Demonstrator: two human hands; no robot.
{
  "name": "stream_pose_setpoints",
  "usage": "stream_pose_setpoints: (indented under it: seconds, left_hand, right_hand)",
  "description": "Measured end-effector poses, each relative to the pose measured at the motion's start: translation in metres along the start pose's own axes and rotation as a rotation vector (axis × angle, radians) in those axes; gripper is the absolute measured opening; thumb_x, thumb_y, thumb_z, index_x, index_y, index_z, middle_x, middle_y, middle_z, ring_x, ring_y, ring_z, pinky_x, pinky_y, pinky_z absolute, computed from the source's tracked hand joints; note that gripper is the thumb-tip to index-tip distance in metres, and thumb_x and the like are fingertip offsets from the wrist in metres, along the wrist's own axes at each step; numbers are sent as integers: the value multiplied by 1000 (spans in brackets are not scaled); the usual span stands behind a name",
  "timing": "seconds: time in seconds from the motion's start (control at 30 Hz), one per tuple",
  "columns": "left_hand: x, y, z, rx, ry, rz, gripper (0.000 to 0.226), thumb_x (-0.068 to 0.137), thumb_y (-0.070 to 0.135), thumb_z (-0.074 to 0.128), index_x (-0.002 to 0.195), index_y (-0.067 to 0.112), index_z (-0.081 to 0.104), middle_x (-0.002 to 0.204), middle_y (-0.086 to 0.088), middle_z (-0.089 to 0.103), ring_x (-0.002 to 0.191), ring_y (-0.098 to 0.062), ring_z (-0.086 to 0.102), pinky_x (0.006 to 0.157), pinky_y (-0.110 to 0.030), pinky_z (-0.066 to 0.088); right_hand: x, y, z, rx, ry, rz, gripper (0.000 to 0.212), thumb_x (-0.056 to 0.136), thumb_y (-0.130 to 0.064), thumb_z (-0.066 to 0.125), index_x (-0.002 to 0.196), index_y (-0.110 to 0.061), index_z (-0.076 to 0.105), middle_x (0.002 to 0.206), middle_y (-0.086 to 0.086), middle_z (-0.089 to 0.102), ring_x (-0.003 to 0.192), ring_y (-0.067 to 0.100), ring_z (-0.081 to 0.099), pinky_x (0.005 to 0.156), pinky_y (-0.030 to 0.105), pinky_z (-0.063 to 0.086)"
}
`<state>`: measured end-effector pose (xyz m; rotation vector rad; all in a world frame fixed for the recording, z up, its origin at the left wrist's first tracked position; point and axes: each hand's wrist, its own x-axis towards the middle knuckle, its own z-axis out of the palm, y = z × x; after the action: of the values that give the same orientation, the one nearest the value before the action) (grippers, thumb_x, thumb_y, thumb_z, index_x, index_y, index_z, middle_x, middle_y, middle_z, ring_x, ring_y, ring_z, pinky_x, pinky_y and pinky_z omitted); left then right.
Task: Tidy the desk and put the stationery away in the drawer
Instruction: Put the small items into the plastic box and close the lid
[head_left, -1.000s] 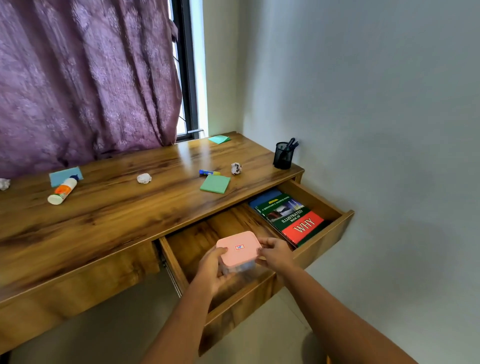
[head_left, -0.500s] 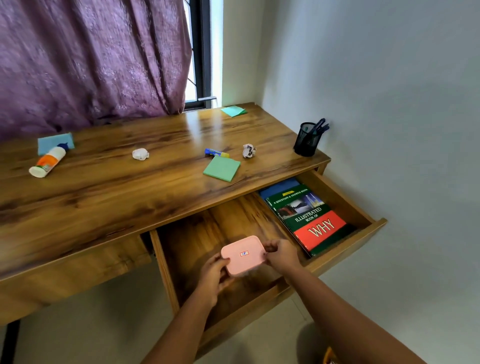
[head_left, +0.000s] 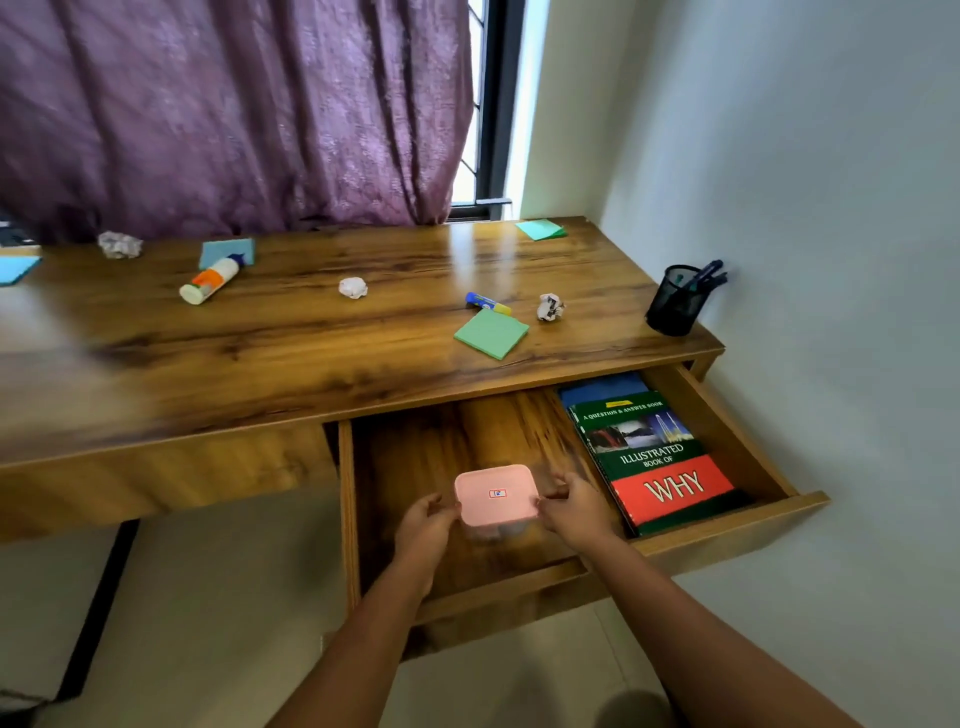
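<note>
Now: box held inside the open drawer

Both my hands grip the small clear plastic box with the pink lid (head_left: 496, 496), my left hand (head_left: 423, 525) on one side and my right hand (head_left: 574, 512) on the other. It sits low within the open wooden drawer (head_left: 727, 525), left of the green and red book (head_left: 654, 462) lying there.

I stood at a wooden desk (head_left: 291, 358) set in a corner: purple curtain (head_left: 234, 114) over a bright window (head_left: 475, 104), pale wall (head_left: 805, 156) to my right, light floor (head_left: 218, 623) below.
</note>
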<state>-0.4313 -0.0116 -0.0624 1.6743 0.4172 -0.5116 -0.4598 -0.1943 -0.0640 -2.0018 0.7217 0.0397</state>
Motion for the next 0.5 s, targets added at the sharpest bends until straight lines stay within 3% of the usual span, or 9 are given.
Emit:
stream_pose_setpoints:
  seconds: [0.1, 0.23, 0.33, 0.43, 0.5]
  left_hand:
    - [-16, -9, -10, 228, 105, 140, 43, 94, 24, 55, 136, 20, 46, 138, -4, 49, 124, -25, 47, 103, -39, 42]
    - [-41, -27, -15, 668, 51, 276, 43, 94, 41, 51, 133, 24, 49, 134, 1, 54, 120, -18, 51, 102, -37, 44]
    - [-66, -42, -7, 1029, 176, 410, 48, 96, 53, 34, 135, 29, 47, 138, 7, 51, 130, -15, 44, 112, -41, 27]
    - [-87, -62, 0, 1116, 314, 468, 49, 97, 53, 25, 137, 32, 44, 142, 11, 47, 136, -13, 36, 117, -46, 12]
    - [-98, -78, 2, 1112, 369, 529, 49, 97, 51, 26, 134, 29, 50, 136, 10, 53, 133, -16, 42, 114, -53, 18]
  right_hand:
    - [-7, 7, -17, -151, -28, -141, 52, 90, -16, 63, 138, -14, 44, 113, 4, 62, 100, 15, 58, 78, 26, 53]
    - [-21, 28, -39, -465, -15, -342, 44, 93, -28, 56, 136, -22, 46, 122, 1, 60, 110, 18, 57, 91, 35, 52]
    - [-35, 50, -54, -676, 16, -538, 39, 99, -39, 37, 133, -23, 49, 123, -1, 60, 112, 16, 56, 93, 32, 46]
    - [-44, 68, -69, -659, 41, -662, 41, 100, -38, 37, 133, -19, 52, 128, 0, 59, 119, 16, 53, 98, 31, 43]
    - [-48, 75, -77, -640, 66, -735, 37, 98, -30, 46, 130, -14, 56, 129, 5, 59, 121, 20, 53, 99, 32, 44]
